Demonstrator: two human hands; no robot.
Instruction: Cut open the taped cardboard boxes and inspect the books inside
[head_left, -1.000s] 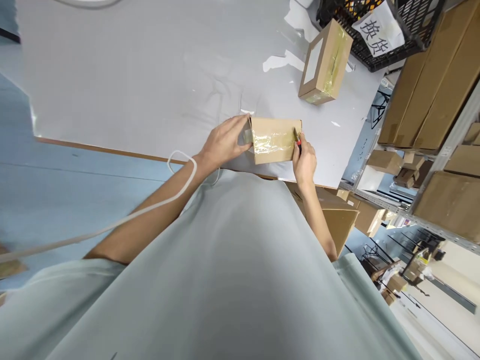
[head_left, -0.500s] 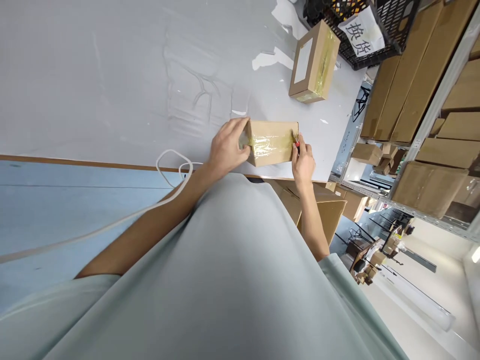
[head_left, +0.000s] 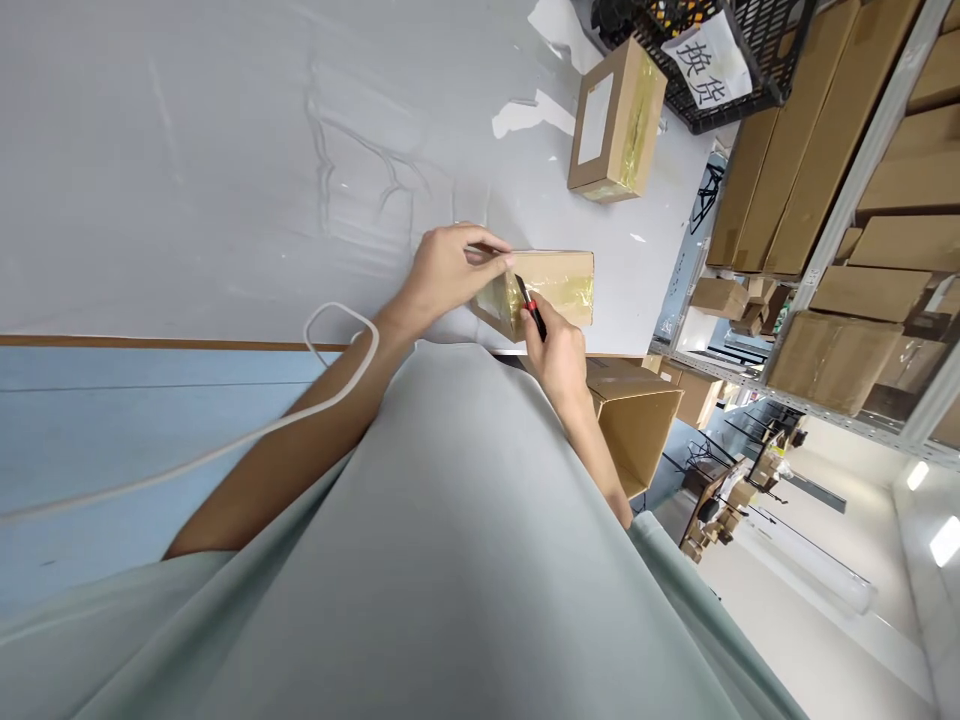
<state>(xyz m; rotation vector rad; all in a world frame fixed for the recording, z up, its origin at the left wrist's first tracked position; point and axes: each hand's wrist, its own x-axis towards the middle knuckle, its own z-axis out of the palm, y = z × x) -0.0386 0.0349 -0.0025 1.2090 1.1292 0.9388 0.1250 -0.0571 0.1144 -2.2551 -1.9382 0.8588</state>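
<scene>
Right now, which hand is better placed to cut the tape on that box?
Right, most likely. The right hand already holds the cutter with its tip on the taped box, while the left hand steadies the box's end.

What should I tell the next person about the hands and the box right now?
Left hand: grip on the left end of the small brown cardboard box wrapped in clear tape, steadying it at the near edge of the white table.
Right hand: grip shut on a black and red cutter, tip on the box's taped face near its left end.
Done: hard to tell whether the tape is cut.
Left: the box is closed and taped.
A second taped cardboard box sits farther back, untouched.
</scene>
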